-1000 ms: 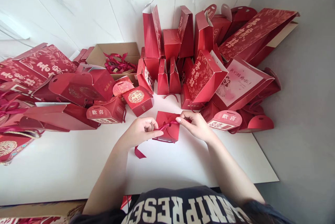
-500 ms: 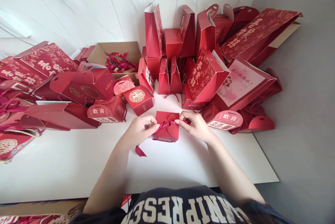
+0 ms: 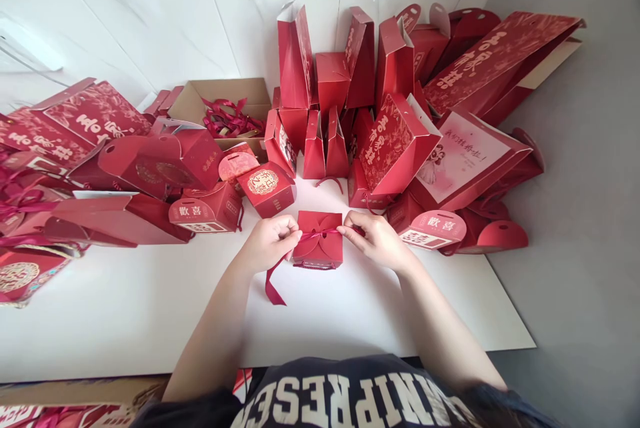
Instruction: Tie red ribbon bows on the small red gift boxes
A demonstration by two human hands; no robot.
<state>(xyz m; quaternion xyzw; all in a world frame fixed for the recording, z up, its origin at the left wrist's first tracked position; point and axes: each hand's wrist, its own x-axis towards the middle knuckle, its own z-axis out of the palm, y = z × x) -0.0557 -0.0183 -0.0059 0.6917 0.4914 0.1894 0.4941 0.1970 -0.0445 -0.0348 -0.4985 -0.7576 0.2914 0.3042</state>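
A small red gift box (image 3: 319,253) with curved, interlocking top flaps sits on the white table in front of me. Across its top runs a dark red ribbon (image 3: 320,235), crossed or knotted near the middle; which of the two I cannot tell. At the box's left edge my left hand (image 3: 273,241) pinches one side of the ribbon, and a loose tail hangs from it onto the table. My right hand (image 3: 373,236) pinches the other side at the right edge, fingers curled. The ribbon is stretched between both hands.
A cardboard box (image 3: 230,91) of loose ribbons stands by the tiled wall. Red gift bags (image 3: 293,58) and boxes crowd the back and right, beside a grey wall (image 3: 585,215). More red boxes (image 3: 205,209) are piled at left. The white table (image 3: 150,311) ends near my body.
My left hand has drawn slightly left and away from the knot area, pulling the ribbon. The loose tail has shifted a little right and down. My right hand has barely moved.
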